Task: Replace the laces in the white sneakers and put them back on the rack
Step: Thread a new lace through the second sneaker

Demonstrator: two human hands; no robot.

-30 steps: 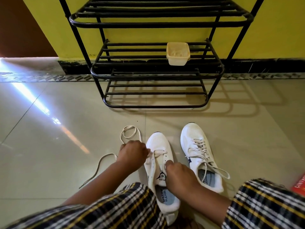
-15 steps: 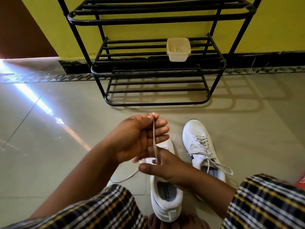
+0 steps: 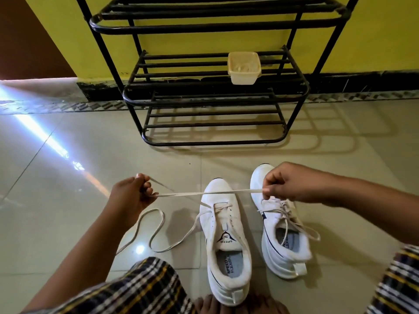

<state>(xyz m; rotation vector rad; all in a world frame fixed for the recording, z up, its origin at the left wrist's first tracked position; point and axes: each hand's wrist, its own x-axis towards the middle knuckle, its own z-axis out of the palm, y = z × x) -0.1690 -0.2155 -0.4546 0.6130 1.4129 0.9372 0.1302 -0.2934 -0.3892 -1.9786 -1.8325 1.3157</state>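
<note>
We've got the lace (image 3: 204, 193) pinched taut between left hand (image 3: 132, 197) and right hand (image 3: 286, 185), running left-right across the toe of the near sneaker (image 3: 224, 236) on the floor (image 3: 68, 200), eyelets nearer the left hand, rack (image 3: 213, 91) beyond.

Two white sneakers: one (image 3: 224, 234) left, one (image 3: 281, 232) right. Two hands: the left (image 3: 131, 198), the right (image 3: 288, 182). One loose lace (image 3: 204, 193) stretched between them. One black rack (image 3: 213, 91) showing three shelves. One tub (image 3: 244, 68).
</note>
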